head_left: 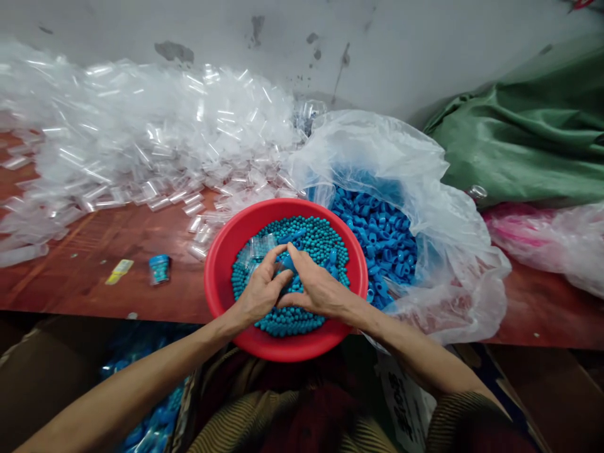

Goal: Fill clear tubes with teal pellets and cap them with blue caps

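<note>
Over the red basin (218, 267), my left hand (261, 289) and my right hand (321, 286) come together with fingertips nearly meeting. Their fingers curve in around a blue plastic piece (289, 263), mostly hidden, and I cannot make out exactly what is gripped. Small round teal beads (292, 322) fill the basin beneath them. Clear plastic tubes (257, 246) lie on the beads just beyond my left hand. A few blue caps (333, 257) rest among the beads past my right hand.
A big heap of clear tubes (155, 138) covers the back left of the red-brown table (155, 242). Right of the basin, a plastic bag (453, 270) holds many blue caps (384, 236). A small bead-filled tube (159, 269) lies at left. Green cloth (523, 145) is piled at right.
</note>
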`<state>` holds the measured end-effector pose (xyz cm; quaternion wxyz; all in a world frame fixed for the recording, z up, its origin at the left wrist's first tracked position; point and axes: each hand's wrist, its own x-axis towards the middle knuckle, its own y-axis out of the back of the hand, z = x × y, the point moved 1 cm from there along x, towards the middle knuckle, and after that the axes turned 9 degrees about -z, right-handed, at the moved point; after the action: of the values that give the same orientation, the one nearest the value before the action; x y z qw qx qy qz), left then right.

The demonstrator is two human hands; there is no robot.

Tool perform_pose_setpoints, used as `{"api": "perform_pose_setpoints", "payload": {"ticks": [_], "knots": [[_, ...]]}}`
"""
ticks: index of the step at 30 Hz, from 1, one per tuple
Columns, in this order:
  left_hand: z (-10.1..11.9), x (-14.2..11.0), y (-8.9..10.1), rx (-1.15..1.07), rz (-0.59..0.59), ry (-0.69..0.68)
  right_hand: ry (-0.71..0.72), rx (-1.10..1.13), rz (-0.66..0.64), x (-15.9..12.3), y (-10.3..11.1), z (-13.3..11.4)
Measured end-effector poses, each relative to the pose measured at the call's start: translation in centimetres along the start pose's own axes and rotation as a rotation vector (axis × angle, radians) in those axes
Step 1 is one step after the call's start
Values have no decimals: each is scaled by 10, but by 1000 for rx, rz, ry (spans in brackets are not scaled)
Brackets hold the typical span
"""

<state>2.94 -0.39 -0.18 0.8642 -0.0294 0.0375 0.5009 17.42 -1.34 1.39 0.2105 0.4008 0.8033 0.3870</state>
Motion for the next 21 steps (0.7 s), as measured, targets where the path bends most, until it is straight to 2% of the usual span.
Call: {"api": "perform_pose_setpoints", "payload": {"ticks": [5,8,11,14,17,21], "knots": [[-5,1,-1,20,-46,-28,-77,-303,-10,-1,-11,-6],[-3,1,-6,-63,-10,-21,-83,-454,-44,0,-12,-8],[-4,2,-13,-139,17,3,-116,-512,-68,2,-14,-9],[-8,4,-16,-121,65,14,-140,-489,-84,4,-16,-10],[-11,4,-10,19,101,32,-142,-393,-112,4,-19,-12],[0,-12,18,177,47,135,-50,-165,-173,3,-16,-5]]}}
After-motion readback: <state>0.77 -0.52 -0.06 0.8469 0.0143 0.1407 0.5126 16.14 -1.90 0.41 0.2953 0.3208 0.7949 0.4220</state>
